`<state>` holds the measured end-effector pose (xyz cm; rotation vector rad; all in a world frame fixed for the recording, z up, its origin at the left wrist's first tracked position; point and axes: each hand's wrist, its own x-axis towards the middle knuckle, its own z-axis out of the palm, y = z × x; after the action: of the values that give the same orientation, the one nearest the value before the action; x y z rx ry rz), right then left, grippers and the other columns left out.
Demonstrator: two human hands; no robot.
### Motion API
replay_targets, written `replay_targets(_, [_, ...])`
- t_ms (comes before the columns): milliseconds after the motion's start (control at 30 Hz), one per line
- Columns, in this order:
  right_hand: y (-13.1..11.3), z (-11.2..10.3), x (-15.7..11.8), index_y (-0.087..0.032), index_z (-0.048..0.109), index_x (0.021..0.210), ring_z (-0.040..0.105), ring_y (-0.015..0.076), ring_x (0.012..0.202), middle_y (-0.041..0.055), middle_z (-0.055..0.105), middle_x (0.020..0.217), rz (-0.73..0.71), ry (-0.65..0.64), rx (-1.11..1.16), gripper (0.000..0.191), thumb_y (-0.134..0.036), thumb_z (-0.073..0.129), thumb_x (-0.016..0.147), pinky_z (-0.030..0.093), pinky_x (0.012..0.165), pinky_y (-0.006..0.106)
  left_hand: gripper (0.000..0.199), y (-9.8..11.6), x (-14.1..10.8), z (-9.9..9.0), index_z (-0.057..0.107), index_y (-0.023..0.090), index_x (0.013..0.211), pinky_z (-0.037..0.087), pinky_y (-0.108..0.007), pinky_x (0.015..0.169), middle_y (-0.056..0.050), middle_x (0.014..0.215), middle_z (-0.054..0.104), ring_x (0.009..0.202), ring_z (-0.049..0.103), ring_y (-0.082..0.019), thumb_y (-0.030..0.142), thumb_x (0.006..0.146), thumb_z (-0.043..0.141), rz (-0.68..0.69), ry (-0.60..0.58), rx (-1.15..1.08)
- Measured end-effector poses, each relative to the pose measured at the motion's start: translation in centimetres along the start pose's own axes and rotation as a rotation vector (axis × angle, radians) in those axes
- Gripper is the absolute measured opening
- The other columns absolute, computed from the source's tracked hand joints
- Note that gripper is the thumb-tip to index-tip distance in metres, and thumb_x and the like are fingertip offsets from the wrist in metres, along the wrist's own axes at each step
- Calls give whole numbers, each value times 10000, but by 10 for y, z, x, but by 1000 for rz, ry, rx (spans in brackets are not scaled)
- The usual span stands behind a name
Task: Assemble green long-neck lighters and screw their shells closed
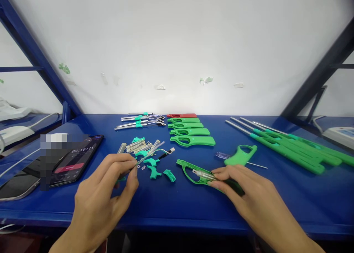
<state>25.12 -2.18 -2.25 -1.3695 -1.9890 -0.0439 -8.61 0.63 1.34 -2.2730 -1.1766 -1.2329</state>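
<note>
My left hand is closed in a pinch at the near side of the small parts pile. A thin pale tube slants up and right from its fingertips. My right hand grips an open green lighter handle shell, with thumb and fingers around its right part. In that shell lies a clear fuel tank with a white end; my fingers cover its right end. Between my hands are loose teal trigger pieces and a small teal part. Another green shell half rests beyond my right hand.
A screwdriver lies partly under the far shell half. Metal rods with wires and a row of green handles, with a red one, line the back. Long green lighters are at right, phones at left.
</note>
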Motion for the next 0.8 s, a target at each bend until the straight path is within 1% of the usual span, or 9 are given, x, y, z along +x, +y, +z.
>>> replay_targets(133, [0,1,1,-306,713,995,831,216,907,3,839,1043,-7,-11,-4,267,-511,604,1127,646,747,303,99,-6,19,-13,611,251,1162,535,-324,928,-12,1128,696,998,710,-188,180,1140,545,61,-36,113])
replay_targets(233, [1,3,0,-307,711,995,831,220,911,7,841,1043,-11,-4,-5,306,-545,576,1133,647,764,306,102,-18,45,-20,610,241,1139,511,-365,860,-28,1077,688,950,696,-216,260,1155,511,103,-128,193])
replay_targets(267, [1,3,0,-309,710,1002,833,219,914,6,843,1044,-17,2,-5,309,-549,568,1136,648,769,305,125,-25,56,-20,609,238,1110,496,-366,803,-28,1035,682,912,685,-221,277,1153,498,125,-163,208])
replay_targets(333, [3,5,-2,-315,707,1013,840,213,914,-2,845,1040,-38,19,-9,311,-556,557,1140,649,769,299,136,-41,78,-16,614,228,1094,481,-362,746,-47,1040,701,929,688,-240,270,1138,492,132,-269,216])
replay_targets(467, [5,6,1,-327,715,1019,853,194,858,-22,846,998,-107,80,-48,353,-598,525,1142,650,703,281,131,-80,118,10,667,192,1096,553,-361,794,-59,1024,714,930,701,-231,231,1128,546,130,-414,275])
replay_targets(533, [4,6,5,-327,718,998,852,185,803,-34,845,955,-146,122,-67,394,-617,497,1146,648,663,274,137,-98,132,29,696,165,1153,614,-399,867,-53,1069,723,983,721,-228,291,1124,649,125,-478,307])
replay_targets(567, [4,6,7,-325,718,982,850,181,774,-41,844,930,-163,143,-75,414,-621,482,1150,645,645,270,199,-106,138,39,710,164,1192,633,-422,900,-60,1130,732,1009,731,-229,345,1109,705,128,-514,317])
replay_targets(700, [1,5,11,-318,720,932,835,162,695,-52,832,859,-212,187,-90,474,-612,432,1168,631,594,252,310,-129,146,74,709,169,1309,657,-462,944,-96,1285,732,1090,748,-252,389,1093,745,139,-646,325])
replay_targets(800, [0,5,11,-314,726,925,832,161,687,-46,829,849,-219,185,-98,485,-592,419,1177,630,597,247,330,-140,142,90,701,174,1340,659,-468,952,-104,1319,724,1109,746,-259,390,1094,744,126,-705,315])
